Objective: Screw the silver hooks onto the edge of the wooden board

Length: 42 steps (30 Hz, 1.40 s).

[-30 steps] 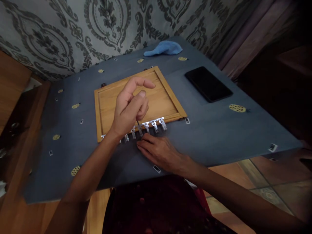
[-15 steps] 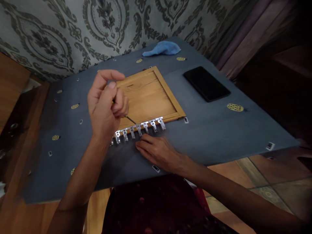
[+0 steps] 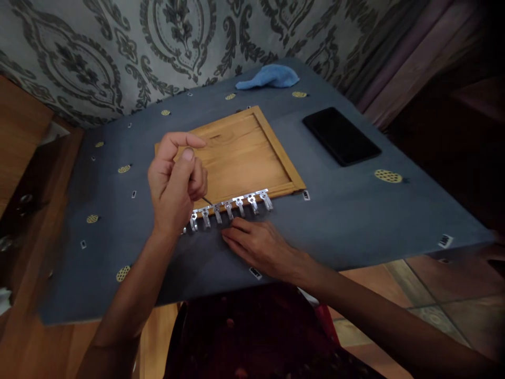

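Note:
My left hand [image 3: 173, 181] is closed around a screwdriver [image 3: 206, 201], whose thin dark shaft slants down to the metal hook rail [image 3: 239, 202]. Its handle is hidden in my fist, and the index finger sticks out bent above it. The silvery rail carries several hooks and lies along the near edge of a framed wooden board [image 3: 240, 155]. My right hand [image 3: 260, 245] rests on the table in front of the rail, fingers closed together. Its fingertips are at one of the middle hooks; the exact grip is partly hidden.
A black smartphone [image 3: 341, 136] lies to the right of the board on the blue-grey tablecloth [image 3: 355, 221]. A blue cloth [image 3: 272, 77] is at the back, by the patterned wall [image 3: 177, 31]. Wooden furniture [image 3: 23, 158] stands at the left.
My left hand has come down a little, and the screwdriver tip sits one hook farther left along the rail. The right hand stays at the hooks. The view has shifted slightly.

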### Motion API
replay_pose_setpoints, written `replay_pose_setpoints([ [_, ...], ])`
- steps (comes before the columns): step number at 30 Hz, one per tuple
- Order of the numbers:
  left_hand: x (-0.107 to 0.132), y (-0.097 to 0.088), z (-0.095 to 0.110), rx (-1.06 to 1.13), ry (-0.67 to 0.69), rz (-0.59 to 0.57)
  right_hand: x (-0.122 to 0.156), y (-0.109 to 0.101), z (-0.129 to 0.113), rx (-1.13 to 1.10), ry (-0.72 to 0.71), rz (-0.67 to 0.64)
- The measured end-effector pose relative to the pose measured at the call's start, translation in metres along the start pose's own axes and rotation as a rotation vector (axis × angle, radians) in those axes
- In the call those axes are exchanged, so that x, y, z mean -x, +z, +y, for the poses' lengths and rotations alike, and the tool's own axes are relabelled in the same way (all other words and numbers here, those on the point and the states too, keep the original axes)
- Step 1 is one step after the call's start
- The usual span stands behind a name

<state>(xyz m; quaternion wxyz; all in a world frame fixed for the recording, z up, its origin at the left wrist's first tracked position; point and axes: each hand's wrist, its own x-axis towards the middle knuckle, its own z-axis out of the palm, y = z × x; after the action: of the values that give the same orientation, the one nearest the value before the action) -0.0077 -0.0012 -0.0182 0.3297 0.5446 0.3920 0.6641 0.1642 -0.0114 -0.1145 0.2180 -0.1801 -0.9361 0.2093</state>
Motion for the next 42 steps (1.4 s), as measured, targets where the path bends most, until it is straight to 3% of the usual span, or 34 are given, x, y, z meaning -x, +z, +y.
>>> replay_pose_setpoints([
  [30, 0.006, 0.011, -0.004, -0.005, -0.018, 0.022, -0.001, -0.003, -0.001, 0.0, 0.018, -0.034],
  [42, 0.011, 0.025, -0.01, -0.166, 0.032, 0.219, -0.001, -0.002, -0.001, 0.005, 0.028, -0.02],
])
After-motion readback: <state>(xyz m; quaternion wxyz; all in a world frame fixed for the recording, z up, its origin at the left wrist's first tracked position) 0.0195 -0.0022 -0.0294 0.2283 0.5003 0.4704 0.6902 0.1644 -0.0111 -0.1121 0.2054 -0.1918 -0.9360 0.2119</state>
